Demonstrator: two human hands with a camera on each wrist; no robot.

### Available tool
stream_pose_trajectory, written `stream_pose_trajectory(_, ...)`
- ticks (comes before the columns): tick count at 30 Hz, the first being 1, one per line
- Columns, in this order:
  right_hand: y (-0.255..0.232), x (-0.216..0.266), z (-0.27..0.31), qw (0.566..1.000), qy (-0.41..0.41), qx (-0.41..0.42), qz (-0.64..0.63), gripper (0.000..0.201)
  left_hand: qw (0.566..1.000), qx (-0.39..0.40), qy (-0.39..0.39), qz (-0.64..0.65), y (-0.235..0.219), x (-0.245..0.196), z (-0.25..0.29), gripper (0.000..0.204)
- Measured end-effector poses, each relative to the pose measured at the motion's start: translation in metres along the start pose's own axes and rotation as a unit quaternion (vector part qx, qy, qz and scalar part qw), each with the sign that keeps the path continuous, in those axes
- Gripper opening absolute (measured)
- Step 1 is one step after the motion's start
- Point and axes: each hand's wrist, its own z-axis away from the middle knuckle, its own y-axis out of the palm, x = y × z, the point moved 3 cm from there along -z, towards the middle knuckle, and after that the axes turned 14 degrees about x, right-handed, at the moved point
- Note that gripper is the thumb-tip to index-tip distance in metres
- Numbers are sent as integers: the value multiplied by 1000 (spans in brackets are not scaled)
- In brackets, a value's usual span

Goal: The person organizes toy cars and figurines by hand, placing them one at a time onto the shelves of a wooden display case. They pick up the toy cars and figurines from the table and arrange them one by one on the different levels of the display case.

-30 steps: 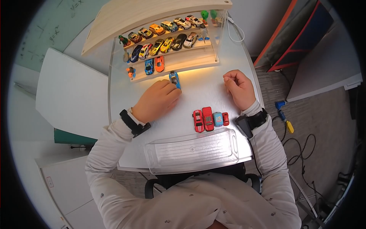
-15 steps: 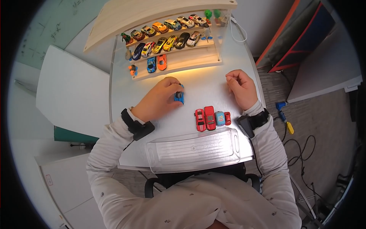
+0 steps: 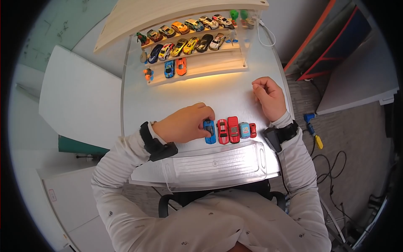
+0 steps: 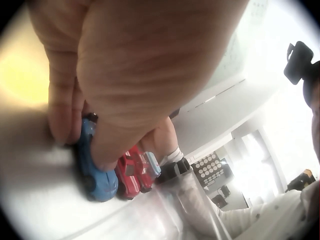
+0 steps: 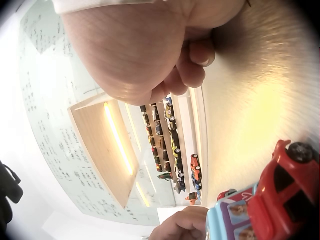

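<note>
My left hand (image 3: 184,124) pinches a blue toy car (image 3: 209,133) between thumb and fingers, at the left end of a row of toy cars on the table. In the left wrist view the thumb lies along the side of the blue car (image 4: 98,177). To its right stand a red car with pale stripes (image 3: 223,131), a red pickup (image 3: 233,129), a light-blue car (image 3: 244,130) and a small red car (image 3: 253,130). My right hand (image 3: 270,100) rests on the table beyond the row, fingers loosely curled around nothing.
A lit wooden display shelf (image 3: 201,74) at the back holds several toy cars on its tiers, an orange car (image 3: 181,66) among those on the lowest. A clear plastic tray (image 3: 216,166) lies at the near table edge. A white cable (image 3: 268,42) hangs by the shelf.
My left hand has gripped the blue car near the shelf's front and brought it toward me and rightward, beside the striped red car. The right hand has stayed in place.
</note>
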Motion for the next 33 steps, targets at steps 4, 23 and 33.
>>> stream_pose_trajectory(4, -1, -1, 0, 1000, -1, 1, -5, 11, 1000, 19, 13, -17, 1, -2, -4, 37)
stream_pose_trajectory(23, -1, -4, 0, 999, -5, -5, 39, 12, 992, -32, 62, -102, 0, -12, -6, 47)
stream_pose_trajectory(33, 3, 1, 6, 1000, 2, 9, 23, 15, 992, -72, 36, -97, 8, -24, 59, 53)
